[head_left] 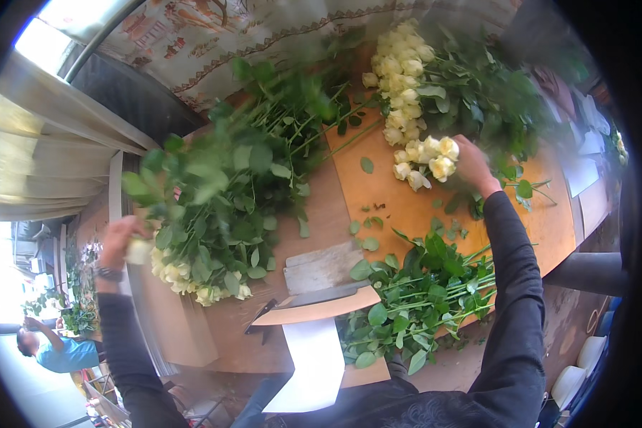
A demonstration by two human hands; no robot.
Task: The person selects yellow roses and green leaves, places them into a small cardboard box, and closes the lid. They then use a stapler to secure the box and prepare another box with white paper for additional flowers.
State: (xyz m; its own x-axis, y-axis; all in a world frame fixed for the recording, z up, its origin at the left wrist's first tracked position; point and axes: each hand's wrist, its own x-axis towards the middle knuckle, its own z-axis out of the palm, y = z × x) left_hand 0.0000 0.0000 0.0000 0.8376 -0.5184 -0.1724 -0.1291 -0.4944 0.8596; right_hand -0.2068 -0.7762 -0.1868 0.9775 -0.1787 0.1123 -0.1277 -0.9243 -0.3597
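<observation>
My left hand [118, 246] is at the left edge of the table, its fingers closed around a pale rose [139, 252], slightly blurred. Beside it lies a large heap of leafy rose stems [217, 185], with cream rose heads [171, 271] along its near left side. On the right, my right hand [474, 167] is closed just behind a small bunch of cream roses [429, 158]; the stems in its grip are partly hidden by the hand. Just beyond that bunch, a long row of cream roses [404, 78] lies with its foliage [478, 93] pointing right.
Leafy cut stems [428, 296] lie near my body. A wooden-edged stand [328, 305] with white paper [314, 364] is at the near middle. Loose leaves dot the wooden table [335, 207]. A patterned cloth [192, 43] hangs behind. Another person [60, 349] is far left.
</observation>
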